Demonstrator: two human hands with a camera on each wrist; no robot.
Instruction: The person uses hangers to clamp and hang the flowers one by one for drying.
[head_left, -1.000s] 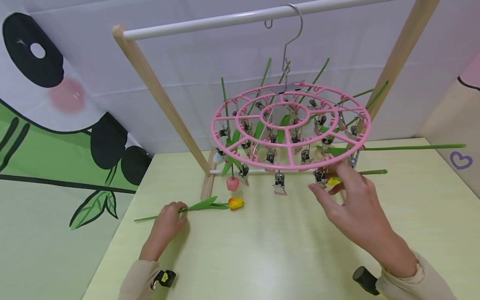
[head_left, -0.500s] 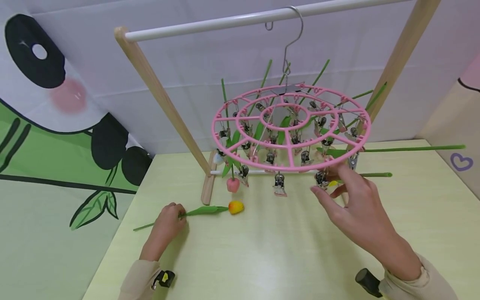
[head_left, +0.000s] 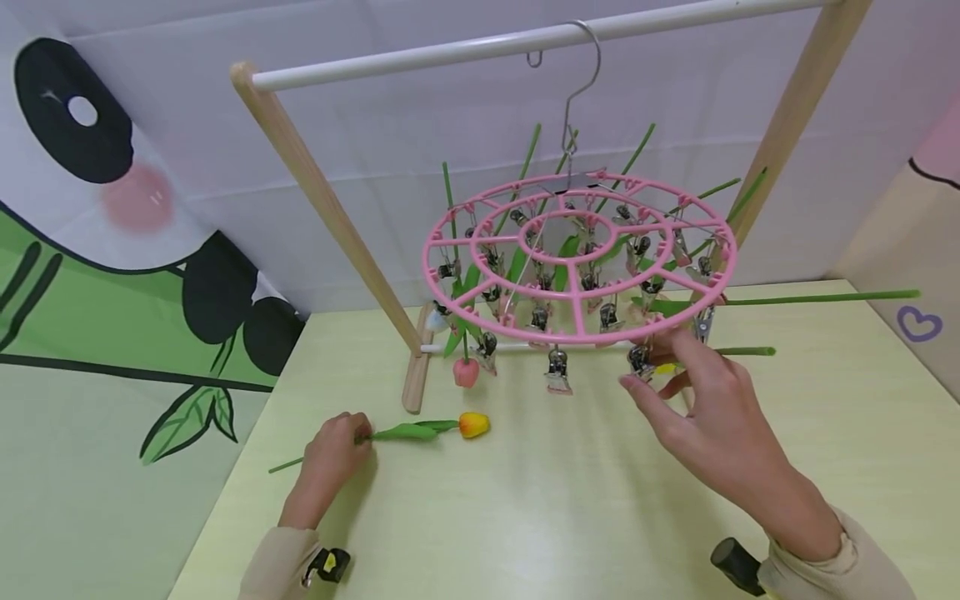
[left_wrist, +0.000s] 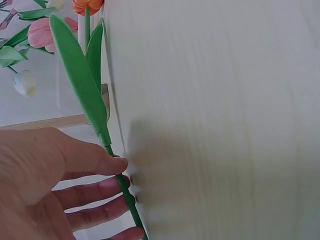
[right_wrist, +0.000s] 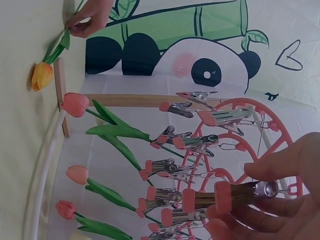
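My left hand [head_left: 336, 454] grips the green stem of an orange-yellow tulip [head_left: 473, 425] low over the table, its bloom pointing right. In the left wrist view, thumb and fingers close round the stem [left_wrist: 123, 186] below the leaves. My right hand [head_left: 712, 417] pinches a metal clip [head_left: 641, 363] at the front right of a pink round clip hanger [head_left: 577, 315]. The right wrist view shows this clip's pink tips [right_wrist: 223, 197] between thumb and fingers. Several tulips hang bloom-down from other clips, among them a pink tulip [head_left: 466, 372] at the left.
The hanger hooks over a white rail [head_left: 420, 57] on a wooden frame [head_left: 330, 200] standing on the pale table [head_left: 510, 517]. Long green stems [head_left: 825, 297] stick out to the right of the hanger. A bare clip [head_left: 558, 371] hangs at the front. Behind is a printed cloth backdrop [head_left: 375, 133].
The tulip in my left hand has turned slightly, its bloom a little nearer the table's front. My right hand stays at the same clip.
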